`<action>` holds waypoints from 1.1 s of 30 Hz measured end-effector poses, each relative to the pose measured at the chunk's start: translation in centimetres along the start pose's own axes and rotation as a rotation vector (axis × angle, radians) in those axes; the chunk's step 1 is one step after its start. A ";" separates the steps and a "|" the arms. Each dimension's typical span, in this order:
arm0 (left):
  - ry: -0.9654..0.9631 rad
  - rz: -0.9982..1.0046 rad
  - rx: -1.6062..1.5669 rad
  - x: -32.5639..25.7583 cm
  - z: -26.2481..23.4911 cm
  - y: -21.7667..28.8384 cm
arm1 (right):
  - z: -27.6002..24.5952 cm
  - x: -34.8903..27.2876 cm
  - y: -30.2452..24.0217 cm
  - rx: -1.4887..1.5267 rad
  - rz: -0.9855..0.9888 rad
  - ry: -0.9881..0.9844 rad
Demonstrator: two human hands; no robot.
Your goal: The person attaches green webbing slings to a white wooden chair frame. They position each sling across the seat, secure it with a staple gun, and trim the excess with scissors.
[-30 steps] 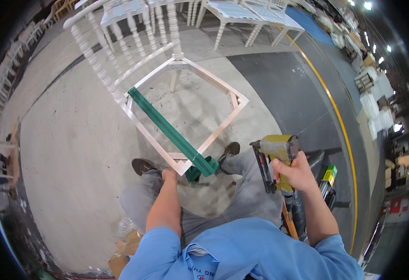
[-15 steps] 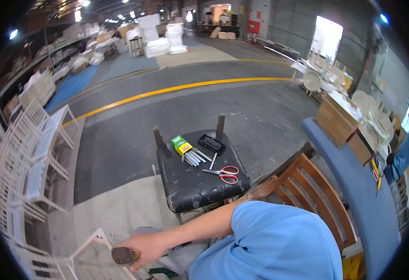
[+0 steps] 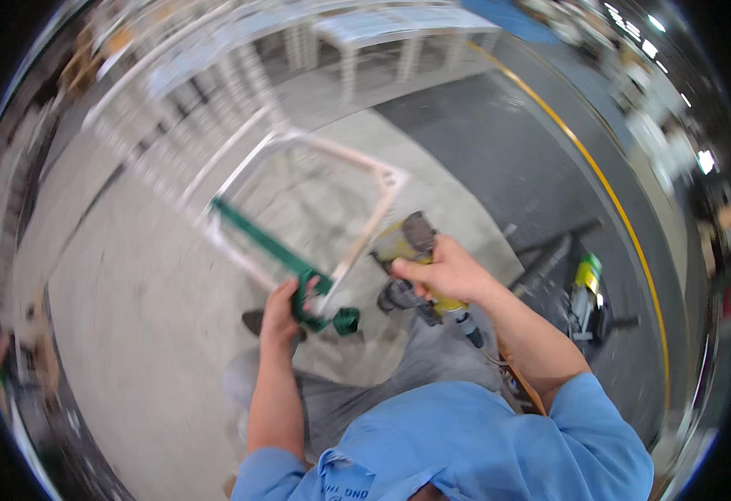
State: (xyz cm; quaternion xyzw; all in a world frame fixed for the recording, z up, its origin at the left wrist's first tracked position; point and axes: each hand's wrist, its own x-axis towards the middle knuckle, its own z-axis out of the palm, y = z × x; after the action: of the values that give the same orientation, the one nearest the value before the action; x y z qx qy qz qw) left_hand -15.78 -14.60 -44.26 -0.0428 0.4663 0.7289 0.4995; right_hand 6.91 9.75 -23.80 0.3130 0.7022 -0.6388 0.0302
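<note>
A white chair frame [image 3: 342,154] with an open seat and a spindled back stands in front of me, blurred by motion. Along its near left side runs a green bar clamp [image 3: 257,232]. My left hand [image 3: 278,316] is closed around the clamp's near end, beside its screw handle. In my right hand [image 3: 457,269] is a yellow and black pneumatic nail gun [image 3: 400,240], gripped by its handle just right of the frame's near corner. An air hose [image 3: 492,359] leaves the base of that handle. Nail gun and frame appear apart.
On my right is a dark seat with upright legs, holding a green and yellow box [image 3: 586,274]. White benches or chairs [image 3: 382,32] line the far side. A yellow floor line [image 3: 586,154] curves along the right.
My view has swung left and down onto the chair frame. My left hand and the clamp have come into full view. The nail gun stays in my right hand.
</note>
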 end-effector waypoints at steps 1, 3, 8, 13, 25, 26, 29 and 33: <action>-0.038 0.009 -0.031 0.3 0.1 0.2 | 1.4 1.8 -0.1 -0.024 -0.005 -0.060; -0.013 -0.033 -0.011 0.8 0.8 0.6 | 2.7 4.3 0.1 -0.090 0.047 -0.079; 0.038 -0.110 0.033 0.9 1.6 1.7 | 6.9 9.5 2.0 -0.244 0.180 -0.188; 0.021 -0.118 -0.004 1.1 1.2 1.7 | 8.3 11.1 3.3 -0.297 0.224 -0.182; 0.050 -0.147 -0.100 1.1 1.0 1.7 | 9.4 11.1 2.5 -0.415 0.229 -0.155; 0.050 -0.150 -0.115 1.1 1.0 1.7 | 9.5 11.0 2.4 -0.418 0.220 -0.154; 0.035 -0.157 -0.105 1.1 0.7 1.6 | 10.3 10.7 2.5 -0.414 0.225 -0.176; 0.036 -0.175 -0.098 1.2 0.5 1.6 | 10.7 10.5 2.6 -0.425 0.246 -0.150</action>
State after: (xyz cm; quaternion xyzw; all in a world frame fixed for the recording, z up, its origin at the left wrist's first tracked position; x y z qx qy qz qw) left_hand -17.41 -13.56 -43.59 -0.1209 0.4335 0.7035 0.5501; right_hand -4.06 4.15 -32.70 0.3345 0.7731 -0.4898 0.2248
